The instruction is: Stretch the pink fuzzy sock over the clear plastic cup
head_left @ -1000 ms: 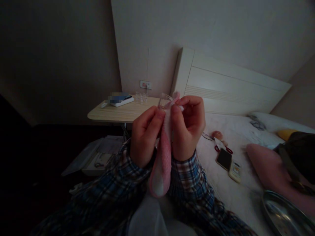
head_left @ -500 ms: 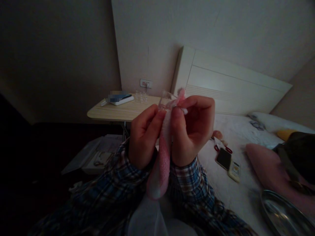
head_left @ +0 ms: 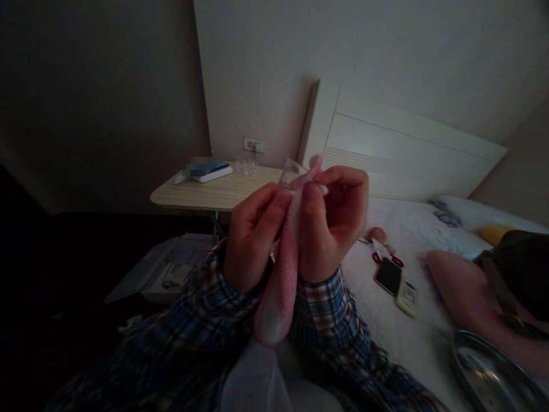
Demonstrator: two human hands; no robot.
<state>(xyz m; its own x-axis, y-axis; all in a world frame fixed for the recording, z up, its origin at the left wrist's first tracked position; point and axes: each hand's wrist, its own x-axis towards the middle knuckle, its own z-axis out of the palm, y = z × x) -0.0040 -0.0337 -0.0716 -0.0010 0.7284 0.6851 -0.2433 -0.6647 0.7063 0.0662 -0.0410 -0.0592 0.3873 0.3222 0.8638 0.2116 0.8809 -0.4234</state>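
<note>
A small clear glass (head_left: 293, 168) is held up in front of me, partly covered by fingers and fabric. A pink-and-white cloth (head_left: 286, 263) hangs down between my wrists in a long fold, its upper end bunched against the glass. My left hand (head_left: 256, 237) is closed, thumb and fingers pinching the glass at its lower left, with the cloth touching the thumb. My right hand (head_left: 332, 223) is closed too, pinching the bunched cloth at the glass's right side. What the fingertips do inside the glass is hidden.
Several clear glasses (head_left: 246, 167) and a flat device (head_left: 212, 171) stand on a wooden table (head_left: 193, 197). On the bed (head_left: 386, 217) lie red-handled scissors (head_left: 397, 261), a phone (head_left: 389, 276), a pale handheld device (head_left: 407, 296) and a metal tray (head_left: 461, 360). An open box (head_left: 158, 292) sits below left.
My right hand has shifted slightly left, and the glass shows a little more above the fingers. Both hands keep their hold. The view has moved slightly.
</note>
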